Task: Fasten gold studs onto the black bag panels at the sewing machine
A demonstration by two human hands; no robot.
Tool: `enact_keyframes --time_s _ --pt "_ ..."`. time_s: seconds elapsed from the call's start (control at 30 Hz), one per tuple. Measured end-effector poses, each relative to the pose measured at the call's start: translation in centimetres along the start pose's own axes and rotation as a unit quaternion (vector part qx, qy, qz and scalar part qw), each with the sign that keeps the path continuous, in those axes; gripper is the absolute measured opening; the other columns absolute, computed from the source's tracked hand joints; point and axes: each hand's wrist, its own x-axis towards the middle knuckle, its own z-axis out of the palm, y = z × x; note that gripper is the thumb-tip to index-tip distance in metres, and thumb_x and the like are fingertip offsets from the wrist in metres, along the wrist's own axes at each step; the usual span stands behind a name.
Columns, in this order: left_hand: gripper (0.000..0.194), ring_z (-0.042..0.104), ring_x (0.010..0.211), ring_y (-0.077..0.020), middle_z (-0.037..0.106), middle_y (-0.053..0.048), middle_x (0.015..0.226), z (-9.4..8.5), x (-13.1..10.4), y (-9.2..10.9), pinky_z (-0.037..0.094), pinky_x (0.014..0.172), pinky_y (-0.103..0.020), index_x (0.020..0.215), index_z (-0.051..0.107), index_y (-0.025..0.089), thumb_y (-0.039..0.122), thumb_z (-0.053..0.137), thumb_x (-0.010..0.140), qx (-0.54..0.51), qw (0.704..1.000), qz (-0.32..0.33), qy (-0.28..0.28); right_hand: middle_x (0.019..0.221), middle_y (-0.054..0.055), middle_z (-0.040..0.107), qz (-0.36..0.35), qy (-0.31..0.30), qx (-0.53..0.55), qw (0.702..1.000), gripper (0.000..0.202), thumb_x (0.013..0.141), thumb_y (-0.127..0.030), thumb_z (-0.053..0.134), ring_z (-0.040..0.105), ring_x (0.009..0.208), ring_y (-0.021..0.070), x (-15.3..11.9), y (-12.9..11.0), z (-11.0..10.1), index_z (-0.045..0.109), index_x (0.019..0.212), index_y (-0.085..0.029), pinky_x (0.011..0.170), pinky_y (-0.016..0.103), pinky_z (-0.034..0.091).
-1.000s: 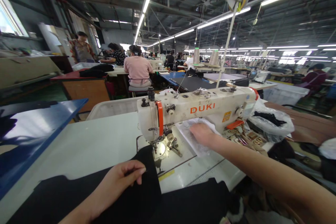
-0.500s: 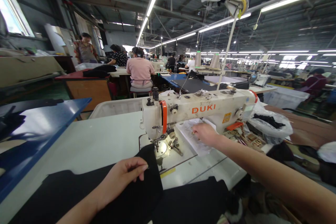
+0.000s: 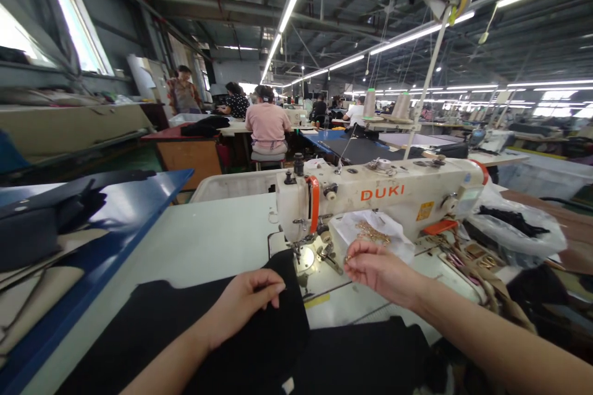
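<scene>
the right hand has come away from the gold pieces on the white wrapping, its fingertips pinched on what looks like a small gold bit, so a piece seems picked out; its long axis is too small to read. the left hand, thumb and forefinger together, perhaps holding something, is over black fabric on the table, whose raised corner points away toward the needle plate.

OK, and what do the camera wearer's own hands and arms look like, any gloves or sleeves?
The left hand and right hand are both bare, without gloves. The left forearm and right forearm show no sleeves as far as the view reaches. I see no watch, bracelet or ring.
</scene>
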Motion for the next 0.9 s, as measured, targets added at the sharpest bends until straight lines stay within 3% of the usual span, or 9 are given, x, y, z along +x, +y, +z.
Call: enact_keyframes --time_s 0.13,0.27,0.37,0.6,0.77,0.9 --pt "0.029 0.052 0.059 -0.0122 0.062 0.001 0.061 0.1 -0.1 -0.8 0.041 0.059 -0.025 0.076 0.064 0.016 0.045 0.059 0.076 -0.025 1.0 0.017 0.004 0.066 -0.001 0.065 0.057 -0.043 0.117 0.991 0.019 0.061 -0.013 0.073 0.06 0.062 0.0087 0.4 2.4 2.8 0.058 0.072 -0.017 0.063 0.019 0.044" --pt "0.028 0.052 0.057 -0.0115 0.062 0.0 0.061 0.3 -0.2 -1.3 0.041 0.057 -0.024 0.076 0.064 0.015 0.043 0.061 0.075 -0.063 0.998 0.022 0.012 0.068 0.001 0.067 0.083 -0.061 0.144 0.984 0.022 0.062 -0.017 0.077 0.06 0.061 0.0088 1.5 4.0 4.2 0.059 0.075 -0.016 0.063 0.019 0.044" --pt "0.027 0.051 0.055 -0.0107 0.062 0.0 0.062 0.5 -0.2 -1.2 0.041 0.057 -0.024 0.077 0.064 0.014 0.041 0.062 0.076 -0.095 0.995 0.026 0.018 0.065 0.001 0.066 0.074 -0.038 0.122 0.989 0.025 0.061 -0.026 0.082 0.057 0.057 0.0071 2.4 5.2 5.1 0.061 0.072 -0.015 0.058 0.017 0.041" --pt "0.026 0.052 0.052 -0.0108 0.064 -0.001 0.065 1.0 0.1 -1.2 0.042 0.057 -0.025 0.077 0.063 0.014 0.04 0.06 0.078 -0.123 0.991 0.037 0.048 0.054 -0.002 0.059 -0.007 0.086 0.052 0.995 0.04 0.051 -0.045 0.084 0.048 0.049 0.0053 3.8 7.3 6.9 0.067 0.068 -0.013 0.049 0.017 0.033" --pt "0.026 0.052 0.051 -0.0104 0.065 0.0 0.065 1.0 0.3 -1.4 0.038 0.054 -0.024 0.078 0.063 0.014 0.041 0.059 0.079 -0.138 0.988 0.036 0.052 0.053 -0.002 0.057 -0.038 0.1 0.018 0.994 0.04 0.053 -0.048 0.082 0.045 0.048 0.0054 3.9 7.4 7.7 0.066 0.064 -0.013 0.048 0.018 0.031" --pt "0.028 0.054 0.051 -0.0102 0.065 0.0 0.065 0.8 0.2 -1.2 0.036 0.052 -0.023 0.079 0.062 0.014 0.042 0.058 0.08 -0.148 0.987 0.028 0.05 0.054 -0.002 0.057 -0.01 0.086 0.043 0.995 0.04 0.054 -0.047 0.081 0.046 0.048 0.0056 3.8 7.3 8.0 0.064 0.065 -0.013 0.048 0.018 0.032"
